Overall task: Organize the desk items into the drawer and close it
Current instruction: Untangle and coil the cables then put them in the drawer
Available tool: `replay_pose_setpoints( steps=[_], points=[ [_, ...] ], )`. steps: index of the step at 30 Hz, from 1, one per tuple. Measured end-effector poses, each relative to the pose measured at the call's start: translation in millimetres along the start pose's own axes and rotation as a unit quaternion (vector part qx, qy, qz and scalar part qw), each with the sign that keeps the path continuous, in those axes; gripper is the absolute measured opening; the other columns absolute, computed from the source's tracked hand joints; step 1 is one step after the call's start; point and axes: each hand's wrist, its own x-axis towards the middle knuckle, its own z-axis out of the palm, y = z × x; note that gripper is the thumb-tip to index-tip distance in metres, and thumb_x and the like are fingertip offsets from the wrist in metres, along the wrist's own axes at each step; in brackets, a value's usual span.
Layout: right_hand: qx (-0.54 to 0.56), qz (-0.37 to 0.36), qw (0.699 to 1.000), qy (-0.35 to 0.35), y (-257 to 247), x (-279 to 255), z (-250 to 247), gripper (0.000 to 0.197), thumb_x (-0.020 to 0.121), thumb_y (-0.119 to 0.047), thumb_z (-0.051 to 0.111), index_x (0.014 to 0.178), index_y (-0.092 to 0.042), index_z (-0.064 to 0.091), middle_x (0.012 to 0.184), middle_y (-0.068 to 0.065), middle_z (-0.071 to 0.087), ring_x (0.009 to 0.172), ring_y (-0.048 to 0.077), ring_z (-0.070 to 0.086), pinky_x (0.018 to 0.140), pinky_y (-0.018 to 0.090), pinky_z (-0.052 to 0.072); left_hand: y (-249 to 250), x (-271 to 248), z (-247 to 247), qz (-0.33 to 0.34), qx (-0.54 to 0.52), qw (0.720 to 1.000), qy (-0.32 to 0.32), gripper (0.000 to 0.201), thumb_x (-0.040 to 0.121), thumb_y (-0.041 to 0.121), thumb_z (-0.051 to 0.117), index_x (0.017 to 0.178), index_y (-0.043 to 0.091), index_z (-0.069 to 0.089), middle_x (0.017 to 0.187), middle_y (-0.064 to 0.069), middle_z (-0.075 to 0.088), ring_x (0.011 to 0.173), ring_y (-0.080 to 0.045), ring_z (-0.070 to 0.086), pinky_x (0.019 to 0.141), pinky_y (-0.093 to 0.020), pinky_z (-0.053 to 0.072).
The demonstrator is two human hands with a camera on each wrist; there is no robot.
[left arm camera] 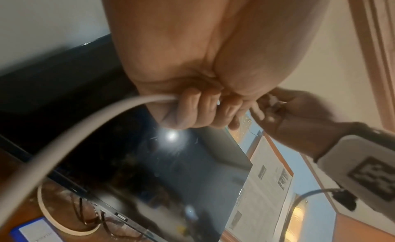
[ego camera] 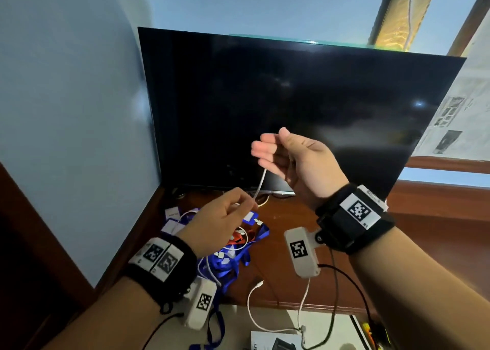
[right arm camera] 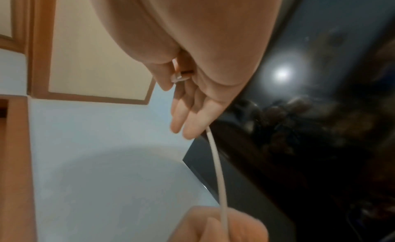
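Head view: white cable (ego camera: 261, 178) between both hands

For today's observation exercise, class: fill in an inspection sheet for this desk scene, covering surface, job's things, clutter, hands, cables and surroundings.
Surface: wooden desk, reddish brown, against a blue wall.
Job's things: white cable stretched between both hands; blue lanyards with badge cards heaped on the desk. No drawer seen.
Clutter: a box at the lower edge, partly cut off.
Hands: left hand pinches the cable lower down; right hand holds its upper end, plug by the fingers.
Cables: a second white cable trails off the desk edge.
Surroundings: dark screen; window frame.
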Motion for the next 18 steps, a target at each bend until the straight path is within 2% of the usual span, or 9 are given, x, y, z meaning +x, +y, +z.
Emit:
replay_pose_setpoints(
  steps=[2,5,8,10,11,12,14,16,18],
  points=[
    [0.014,-0.005,1.0,0.016,13,3,-4,0.038,0.108,-0.025,0.046,0.126,0.003,0.064,0.123,0.017,0.072,0.12,0.026,0.068,0.111,0.044,0.048,-4,-8,1,0.007,0.021,1.0,-0.001,0.02,0.108,0.047,0.045,0.117,0.048,0.063,0.089,-0.03,0.06,0.074,-0.043,0.061,0.065,-0.05,0.055],
    [-0.068,-0.027,0.997,0.031,30,5,-9,0.034,0.108,-0.025,0.048,0.124,-0.003,0.068,0.124,0.0,0.073,0.123,0.009,0.064,0.114,0.036,0.045,-10,-12,-6,-0.003,0.071,0.997,-0.024,0.029,0.103,0.06,0.04,0.126,0.057,0.057,0.103,-0.022,0.071,0.095,-0.043,0.071,0.079,-0.06,0.06],
    [-0.309,-0.083,0.947,0.038,42,5,-10,0.036,0.107,-0.024,0.05,0.115,0.004,0.07,0.119,-0.016,0.069,0.116,-0.012,0.057,0.103,0.006,0.039,2,-17,-20,0.022,0.166,0.986,-0.021,0.031,0.103,0.061,0.04,0.121,0.049,0.062,0.093,0.001,0.075,0.086,-0.019,0.074,0.077,-0.049,0.062],
    [-0.414,-0.08,0.907,0.007,49,2,-9,0.032,0.107,-0.025,0.049,0.119,-0.006,0.072,0.131,-0.011,0.065,0.123,-0.01,0.05,0.096,-0.003,0.032,16,-17,-32,0.052,0.232,0.971,0.002,0.026,0.106,0.053,0.045,0.113,0.04,0.066,0.088,0.009,0.073,0.081,-0.007,0.071,0.075,-0.04,0.06],
    [-0.458,-0.07,0.886,-0.013,56,1,-10,0.031,0.107,-0.029,0.048,0.117,-0.012,0.073,0.131,-0.007,0.067,0.123,-0.005,0.053,0.098,0.002,0.037,25,-17,-40,0.066,0.268,0.961,0.019,0.025,0.105,0.051,0.047,0.107,0.037,0.068,0.084,0.01,0.072,0.078,-0.005,0.069,0.072,-0.038,0.059],
    [-0.491,-0.059,0.869,-0.034,61,-1,-11,0.031,0.107,-0.033,0.048,0.109,-0.014,0.074,0.124,-0.001,0.072,0.117,0.003,0.06,0.098,0.015,0.046,33,-15,-46,0.075,0.301,0.95,0.033,0.026,0.105,0.049,0.048,0.102,0.034,0.069,0.08,0.01,0.071,0.075,-0.005,0.067,0.07,-0.036,0.058],
    [-0.516,-0.042,0.853,-0.065,70,-5,-7,0.036,0.106,-0.038,0.048,0.093,-0.011,0.068,0.094,0.008,0.072,0.089,0.021,0.067,0.084,0.044,0.053,43,-8,-59,0.078,0.334,0.938,0.056,0.03,0.103,0.048,0.051,0.09,0.029,0.069,0.071,0.007,0.066,0.067,-0.006,0.063,0.063,-0.031,0.053],
    [-0.487,-0.02,0.869,-0.089,71,-10,1,0.038,0.107,-0.039,0.045,0.088,-0.014,0.066,0.077,0.005,0.069,0.071,0.022,0.062,0.071,0.045,0.053,47,1,-69,0.065,0.334,0.937,0.075,0.035,0.102,0.048,0.053,0.08,0.024,0.068,0.064,0.004,0.063,0.06,-0.008,0.06,0.058,-0.029,0.048],
    [-0.401,0.019,0.91,-0.106,69,-16,10,0.04,0.106,-0.041,0.046,0.082,-0.018,0.068,0.064,-0.005,0.062,0.06,0.015,0.054,0.06,0.035,0.046,45,11,-79,0.05,0.313,0.944,0.094,0.043,0.102,0.049,0.052,0.074,0.02,0.066,0.064,0.0,0.063,0.059,-0.011,0.06,0.058,-0.032,0.049]
  ],
)
